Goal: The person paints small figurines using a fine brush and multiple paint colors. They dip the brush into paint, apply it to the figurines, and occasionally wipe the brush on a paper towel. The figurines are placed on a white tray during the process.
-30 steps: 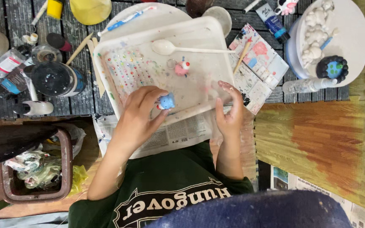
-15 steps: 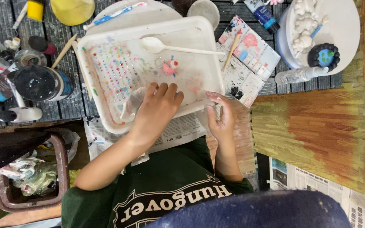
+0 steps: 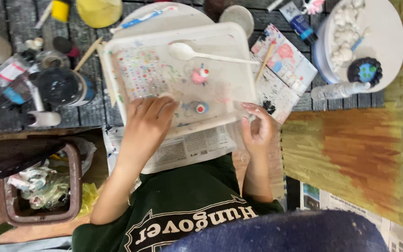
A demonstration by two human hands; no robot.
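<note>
Fingers of my left hand (image 3: 148, 123) are pressed together and lying flat on the near part of the white tray (image 3: 239, 51), covering the sticker sheet's (image 3: 143, 77) lower edge. A second ago that hand was pinching the little blue-and-red bead (image 3: 201, 108); now the bead sits loose on the tray just beside my fingertips. My right hand (image 3: 257, 130) has its fingers curled on the tray's near right corner, same as before. White plastic spoon (image 3: 187, 51) and pink charm (image 3: 199, 75) haven't moved.
</note>
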